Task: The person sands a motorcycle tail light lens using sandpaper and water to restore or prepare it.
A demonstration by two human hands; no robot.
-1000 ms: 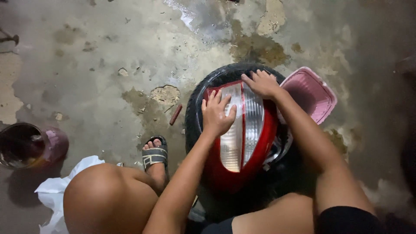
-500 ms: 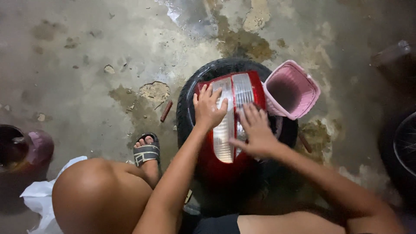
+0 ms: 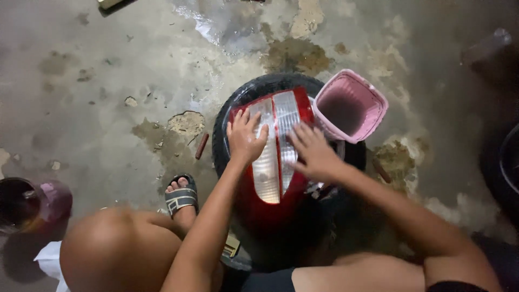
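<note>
Tail lamp [image 3: 273, 162], red with clear strips, lying on tyre [image 3: 238, 100]; left hand [image 3: 244, 139] flat on it, fingers spread, gripping nothing; right hand [image 3: 313, 154] slid down from lamp's top, palm rubbing; pink basket [image 3: 373, 89] beside lamp

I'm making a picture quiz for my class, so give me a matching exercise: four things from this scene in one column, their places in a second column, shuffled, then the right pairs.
Things:
1. tail light
2. pink basket
3. sandal
4. left hand

Places:
A. on the person's foot, left of the tyre
B. flat on the red part of the lamp
C. lying on top of the black tyre
D. at the tyre's upper right edge

Pairs: 1-C, 2-D, 3-A, 4-B
</note>
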